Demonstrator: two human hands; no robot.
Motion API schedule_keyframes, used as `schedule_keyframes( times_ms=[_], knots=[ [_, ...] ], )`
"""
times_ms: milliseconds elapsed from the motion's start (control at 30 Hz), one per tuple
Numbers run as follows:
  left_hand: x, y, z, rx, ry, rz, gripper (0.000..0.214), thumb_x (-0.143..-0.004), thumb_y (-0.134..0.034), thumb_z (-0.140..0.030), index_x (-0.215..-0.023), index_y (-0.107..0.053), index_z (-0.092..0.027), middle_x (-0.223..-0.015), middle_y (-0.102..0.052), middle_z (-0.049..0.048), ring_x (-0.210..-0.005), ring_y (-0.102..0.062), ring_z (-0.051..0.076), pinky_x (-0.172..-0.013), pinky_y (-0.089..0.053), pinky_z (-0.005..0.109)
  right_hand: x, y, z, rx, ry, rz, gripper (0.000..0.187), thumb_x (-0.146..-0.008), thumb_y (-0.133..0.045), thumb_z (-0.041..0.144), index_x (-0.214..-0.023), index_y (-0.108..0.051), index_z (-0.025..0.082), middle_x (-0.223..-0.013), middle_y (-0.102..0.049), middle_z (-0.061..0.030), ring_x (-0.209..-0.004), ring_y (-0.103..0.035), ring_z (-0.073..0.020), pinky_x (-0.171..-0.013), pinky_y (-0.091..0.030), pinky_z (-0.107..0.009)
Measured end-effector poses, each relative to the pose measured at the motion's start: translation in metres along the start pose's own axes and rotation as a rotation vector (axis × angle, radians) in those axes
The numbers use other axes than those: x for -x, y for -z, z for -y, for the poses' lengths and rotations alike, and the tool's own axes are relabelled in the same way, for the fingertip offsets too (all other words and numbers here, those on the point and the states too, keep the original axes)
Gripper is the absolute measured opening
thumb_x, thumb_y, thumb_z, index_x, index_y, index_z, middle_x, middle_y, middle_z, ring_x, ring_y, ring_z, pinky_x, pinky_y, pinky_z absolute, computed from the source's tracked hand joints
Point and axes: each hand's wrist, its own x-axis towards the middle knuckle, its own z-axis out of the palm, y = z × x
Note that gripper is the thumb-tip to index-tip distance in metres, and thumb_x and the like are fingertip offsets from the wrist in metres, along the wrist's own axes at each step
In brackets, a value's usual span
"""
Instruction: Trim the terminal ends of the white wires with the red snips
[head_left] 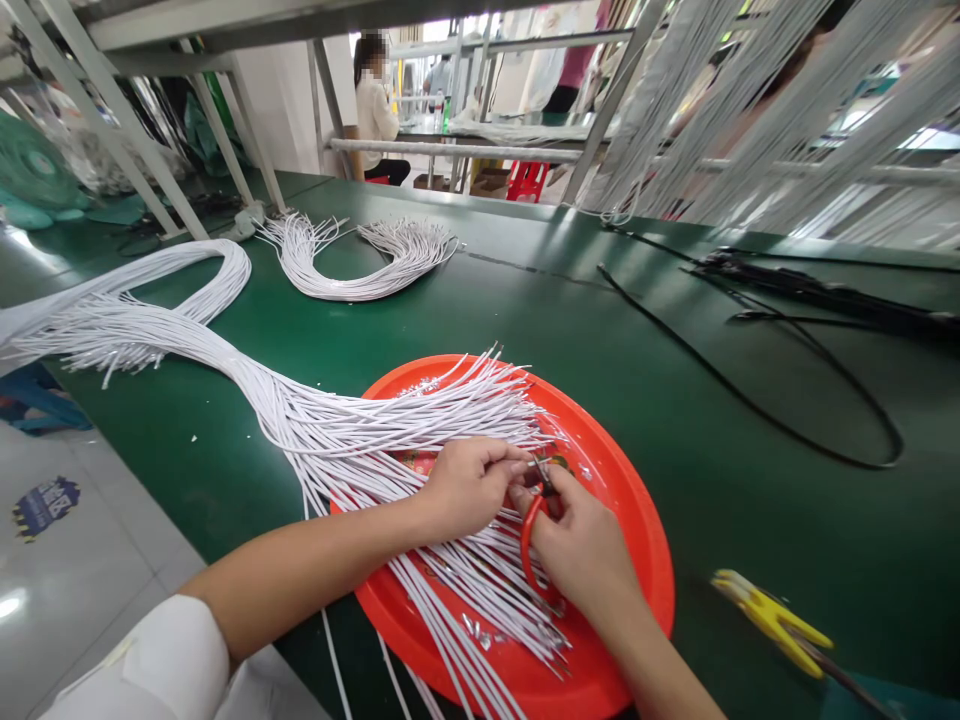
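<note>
A thick bundle of white cables [330, 415] runs from the left across the green table, its ends fanned out over a red tray [645, 540]. My left hand [472, 485] is closed in a pinch over the cables, with a cable end at its fingertips. My right hand [581, 535] grips red-handled scissors [529, 545], their dark blades close to the left fingertips. Fingers partly hide the blades and the cable end. Small silvery scraps [480, 630] lie in the tray beneath the cables.
Another curved bundle of white cables [360, 285] lies farther back on the green table [465, 330]. At the right are black cables [825, 290] and a yellow-handled tool [772, 615]. White strands hang from a rack at upper right. A person [375, 115] sits beyond the table.
</note>
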Motion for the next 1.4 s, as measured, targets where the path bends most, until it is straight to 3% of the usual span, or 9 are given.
schedule_keyframes(
  times_ms=[467, 633, 833, 1000, 1100, 1267, 1400],
  knots=[
    [0.003, 0.001, -0.007, -0.194, -0.127, -0.087, 0.023, -0.080, -0.044, -0.015, -0.085, -0.067, -0.016, -0.083, -0.069, 0.0032, -0.080, -0.061, 0.015, -0.077, -0.046, 0.026, 0.000, -0.001, 0.002, -0.046, -0.056, -0.001, 0.023, -0.072, -0.050, 0.041, -0.081, -0.058, 0.022, -0.059, -0.063, -0.0022, -0.053, -0.056, -0.0204, -0.048, -0.039, -0.029],
    [0.003, 0.000, -0.004, -0.127, -0.082, -0.103, 0.024, -0.082, -0.044, -0.018, -0.090, -0.067, -0.015, -0.087, -0.069, 0.0040, -0.079, -0.061, 0.015, -0.076, -0.047, 0.026, -0.002, 0.003, 0.001, -0.259, 0.006, 0.079, 0.023, -0.068, -0.057, 0.041, -0.078, -0.058, 0.021, -0.066, -0.064, -0.0031, -0.059, -0.060, -0.0197, -0.052, -0.045, -0.028],
    [0.003, -0.001, -0.003, -0.113, -0.091, -0.098, 0.024, -0.081, -0.046, -0.018, -0.091, -0.067, -0.015, -0.087, -0.069, 0.0045, -0.080, -0.061, 0.015, -0.077, -0.047, 0.027, -0.001, 0.002, -0.001, -0.354, -0.009, -0.016, 0.024, -0.071, -0.059, 0.042, -0.079, -0.056, 0.020, -0.070, -0.062, -0.0037, -0.063, -0.059, -0.0182, -0.058, -0.047, -0.028],
    [0.003, -0.001, -0.004, -0.137, -0.115, -0.084, 0.023, -0.082, -0.047, -0.021, -0.090, -0.068, -0.015, -0.084, -0.069, 0.0047, -0.078, -0.061, 0.015, -0.074, -0.047, 0.026, -0.001, -0.002, -0.002, -0.588, -0.040, -0.273, 0.024, -0.069, -0.064, 0.036, -0.084, -0.054, 0.020, -0.076, -0.062, -0.0029, -0.069, -0.060, -0.0164, -0.063, -0.049, -0.029],
    [0.003, -0.001, -0.004, -0.133, -0.121, -0.077, 0.022, -0.082, -0.048, -0.021, -0.089, -0.068, -0.015, -0.085, -0.069, 0.0050, -0.078, -0.062, 0.015, -0.072, -0.047, 0.025, -0.001, -0.003, -0.002, -0.673, -0.014, -0.342, 0.024, -0.068, -0.067, 0.033, -0.084, -0.055, 0.020, -0.079, -0.063, -0.0033, -0.071, -0.061, -0.0165, -0.065, -0.050, -0.030],
    [0.004, -0.002, -0.002, -0.188, -0.132, -0.057, 0.022, -0.082, -0.049, -0.023, -0.088, -0.069, -0.015, -0.080, -0.069, 0.0046, -0.073, -0.061, 0.014, -0.069, -0.046, 0.024, 0.000, -0.003, -0.004, -0.617, 0.036, -0.379, 0.025, -0.068, -0.068, 0.034, -0.085, -0.057, 0.019, -0.079, -0.065, -0.0039, -0.069, -0.062, -0.0165, -0.062, -0.049, -0.029],
    [0.004, -0.002, -0.001, -0.256, -0.162, -0.044, 0.022, -0.081, -0.049, -0.022, -0.088, -0.069, -0.016, -0.083, -0.069, 0.0045, -0.076, -0.061, 0.015, -0.070, -0.046, 0.025, 0.002, -0.004, -0.008, -0.433, 0.069, -0.398, 0.023, -0.069, -0.067, 0.034, -0.085, -0.059, 0.019, -0.078, -0.065, -0.0035, -0.062, -0.058, -0.0142, -0.056, -0.047, -0.026]
  ],
)
